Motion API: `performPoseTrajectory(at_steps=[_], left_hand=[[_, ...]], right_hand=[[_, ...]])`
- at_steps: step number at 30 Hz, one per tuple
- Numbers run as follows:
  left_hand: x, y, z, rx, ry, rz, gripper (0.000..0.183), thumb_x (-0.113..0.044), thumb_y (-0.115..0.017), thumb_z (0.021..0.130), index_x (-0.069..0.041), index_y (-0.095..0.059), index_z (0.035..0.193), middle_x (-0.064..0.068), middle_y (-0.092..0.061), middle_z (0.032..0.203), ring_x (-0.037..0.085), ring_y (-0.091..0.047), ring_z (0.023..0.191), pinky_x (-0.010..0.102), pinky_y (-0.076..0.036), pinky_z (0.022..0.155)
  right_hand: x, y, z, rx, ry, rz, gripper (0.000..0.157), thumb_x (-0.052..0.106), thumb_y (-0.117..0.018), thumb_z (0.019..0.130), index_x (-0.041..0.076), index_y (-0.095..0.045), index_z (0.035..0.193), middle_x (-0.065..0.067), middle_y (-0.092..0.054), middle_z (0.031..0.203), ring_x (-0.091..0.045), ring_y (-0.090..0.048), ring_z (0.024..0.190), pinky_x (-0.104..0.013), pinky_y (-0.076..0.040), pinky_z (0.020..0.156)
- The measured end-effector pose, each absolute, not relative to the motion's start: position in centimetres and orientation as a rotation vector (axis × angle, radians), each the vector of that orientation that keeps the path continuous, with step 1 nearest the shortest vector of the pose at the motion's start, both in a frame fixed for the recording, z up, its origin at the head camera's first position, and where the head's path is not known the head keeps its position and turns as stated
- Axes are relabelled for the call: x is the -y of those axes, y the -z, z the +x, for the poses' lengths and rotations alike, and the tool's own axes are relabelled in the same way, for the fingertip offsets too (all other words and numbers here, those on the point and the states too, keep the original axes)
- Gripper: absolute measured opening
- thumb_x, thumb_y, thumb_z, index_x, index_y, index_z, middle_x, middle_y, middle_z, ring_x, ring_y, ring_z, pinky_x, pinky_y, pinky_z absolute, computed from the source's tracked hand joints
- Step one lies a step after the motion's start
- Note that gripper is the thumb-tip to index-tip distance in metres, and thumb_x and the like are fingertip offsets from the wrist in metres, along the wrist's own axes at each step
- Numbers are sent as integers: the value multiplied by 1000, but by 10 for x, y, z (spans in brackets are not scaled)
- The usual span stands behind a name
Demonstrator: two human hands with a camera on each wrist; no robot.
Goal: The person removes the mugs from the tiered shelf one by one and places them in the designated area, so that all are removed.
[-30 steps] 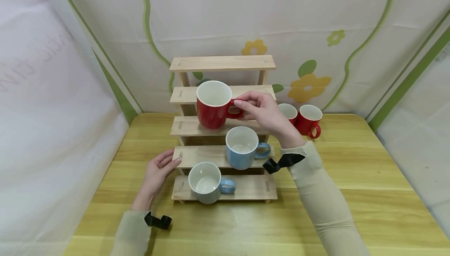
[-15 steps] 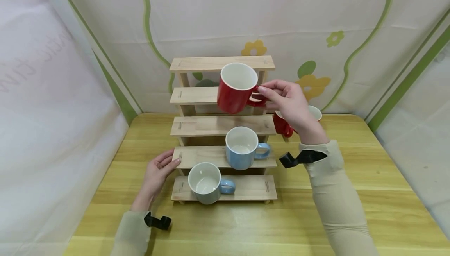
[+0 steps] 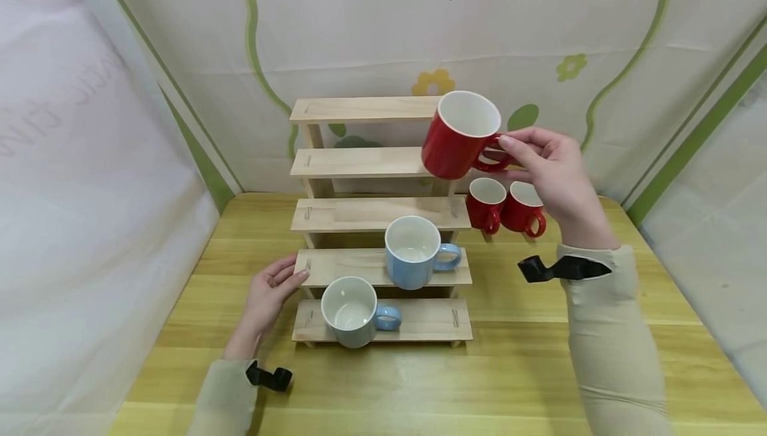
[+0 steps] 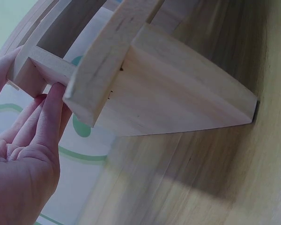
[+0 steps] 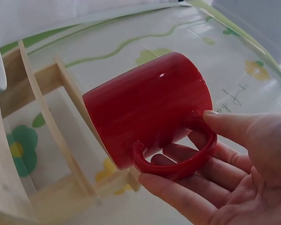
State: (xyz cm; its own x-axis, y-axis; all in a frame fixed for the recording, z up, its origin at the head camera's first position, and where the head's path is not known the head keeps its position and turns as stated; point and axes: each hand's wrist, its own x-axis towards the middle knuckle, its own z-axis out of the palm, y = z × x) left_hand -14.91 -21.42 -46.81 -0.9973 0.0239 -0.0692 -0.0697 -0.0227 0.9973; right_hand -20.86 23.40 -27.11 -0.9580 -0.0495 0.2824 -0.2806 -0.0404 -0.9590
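Observation:
My right hand (image 3: 554,173) holds a red mug (image 3: 452,146) by its handle, thumb on top and fingers around it. The mug, white inside, is in the air before the right end of the upper boards of a wooden stepped rack (image 3: 353,213), tilted slightly. In the right wrist view its handle (image 5: 178,168) shows between thumb and fingers. At the rack's left end my left hand (image 3: 266,299) pinches the second board from the bottom. One light blue mug (image 3: 410,266) stands on that board; another light blue mug (image 3: 353,329) stands on the lowest board.
Two more red mugs, a nearer-left mug (image 3: 481,210) and a right mug (image 3: 521,216), stand on the wooden table (image 3: 599,329) right of the rack. A patterned cloth (image 3: 383,30) hangs behind, and white cloth walls close off both sides.
My right hand has carried the red mug up and to the right, away from in front of the rack's third board. My left hand and the blue mugs have stayed in place.

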Motion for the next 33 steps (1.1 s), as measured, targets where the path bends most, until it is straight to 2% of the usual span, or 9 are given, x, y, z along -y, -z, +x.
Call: performPoseTrajectory(at_steps=[8,15,22,33], left_hand=[[213,469,-151,-2158,-2193,-72,53,-11,-73,97,6,-52,142,19,-64,131,11,-67,109,26,-54,93],[214,471,-151,-2162,-2198,-62,53,-11,-73,97,7,-52,142,17,-65,130,11,-67,109,26,-54,93],[215,471,-151,-2163,-2195,-56,53,-10,-73,97,7,-52,142,19,-64,132,12,-67,109,26,-54,93],[215,471,-150,-2158,-2201,-61,53,-11,-73,97,7,-52,142,18,-64,131,11,-67,109,26,-54,94]], right_hand=[[-275,273,-199,2001,-2143,238,29,17,-76,93,-4,-71,112,-11,-75,106,-21,-74,91,-33,-60,74],[-310,281,-195,1879,-2204,178,27,10,-76,92,-7,-71,112,-13,-75,105,-22,-75,92,-36,-59,72],[-338,288,-189,1852,-2199,37,29,12,-79,90,-7,-72,110,-11,-76,102,-20,-75,89,-34,-60,68],[-377,301,-185,1862,-2160,-237,29,20,-83,85,4,-75,107,-2,-76,97,-13,-74,83,-27,-60,65]])
